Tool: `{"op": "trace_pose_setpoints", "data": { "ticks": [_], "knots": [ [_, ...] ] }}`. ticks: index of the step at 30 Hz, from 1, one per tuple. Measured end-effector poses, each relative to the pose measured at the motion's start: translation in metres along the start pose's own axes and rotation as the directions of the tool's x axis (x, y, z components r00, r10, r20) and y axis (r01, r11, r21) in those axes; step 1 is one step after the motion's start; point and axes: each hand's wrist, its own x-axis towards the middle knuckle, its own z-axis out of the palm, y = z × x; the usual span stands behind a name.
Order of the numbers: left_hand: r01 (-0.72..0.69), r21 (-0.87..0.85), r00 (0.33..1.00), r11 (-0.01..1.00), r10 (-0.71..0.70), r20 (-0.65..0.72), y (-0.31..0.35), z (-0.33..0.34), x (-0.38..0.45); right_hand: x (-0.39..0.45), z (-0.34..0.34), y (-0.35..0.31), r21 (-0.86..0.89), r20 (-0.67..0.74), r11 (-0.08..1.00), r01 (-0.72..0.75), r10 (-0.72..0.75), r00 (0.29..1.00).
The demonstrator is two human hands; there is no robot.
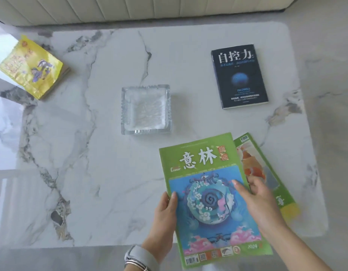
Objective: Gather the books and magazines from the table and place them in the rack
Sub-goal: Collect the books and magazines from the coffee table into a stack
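A green magazine (206, 169) with a blue picture lies at the near right of the marble table (110, 173). My left hand (163, 218) grips its left edge, thumb on the cover. My right hand (261, 200) rests flat across its right edge and onto a second green magazine (267, 173) that sticks out from under it to the right. A dark blue book (240, 79) lies flat at the far right. A yellow book (30, 67) lies at the far left edge. No rack is in view.
A square clear glass ashtray (145, 110) stands in the middle of the table, just beyond the magazines. A pale ribbed sofa (149, 8) runs along the far side. Grey floor (335, 75) shows to the right of the table and at the near edge.
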Motion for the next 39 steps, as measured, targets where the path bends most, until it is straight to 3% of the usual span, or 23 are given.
{"op": "trace_pose_setpoints", "data": {
  "ticks": [5, 8, 15, 17, 21, 26, 32, 39],
  "knots": [
    [0.009, 0.171, 0.999, 0.985, -0.017, 0.043, -0.04, 0.09, 0.014, 0.047, -0.076, 0.035, -0.119, -0.16, 0.993, 0.022, -0.041, 0.986],
    [0.017, 0.253, 1.0, 0.967, -0.014, -0.014, -0.055, 0.116, 0.025, 0.074, -0.091, 0.054, -0.159, -0.145, 0.986, 0.044, -0.067, 0.987],
    [-0.059, 0.528, 0.961, 0.847, 0.191, -0.2, -0.078, 0.112, 0.024, 0.101, -0.087, 0.063, -0.28, -0.068, 0.956, 0.087, -0.11, 0.992],
    [-0.058, 0.484, 0.949, 0.873, 0.199, -0.244, -0.077, 0.115, 0.023, 0.104, -0.085, 0.064, -0.308, -0.038, 0.947, 0.092, -0.109, 0.993],
    [0.03, 0.264, 0.961, 0.964, 0.045, -0.273, -0.07, 0.125, 0.031, 0.112, -0.081, 0.068, -0.274, -0.053, 0.962, 0.021, -0.037, 0.998],
    [0.063, 0.112, 0.955, 0.992, -0.027, -0.294, -0.074, 0.124, 0.042, 0.118, -0.073, 0.067, -0.257, -0.084, 0.963, -0.081, 0.061, 0.995],
    [-0.01, 0.112, 0.909, 0.994, 0.056, -0.412, -0.048, 0.087, 0.049, 0.093, -0.033, 0.062, -0.216, 0.02, 0.974, -0.066, 0.072, 0.997],
    [-0.09, 0.124, 0.871, 0.988, 0.138, -0.472, -0.001, -0.007, 0.054, 0.046, 0.059, 0.052, -0.149, 0.205, 0.987, -0.068, 0.098, 0.974]
  ]
}}
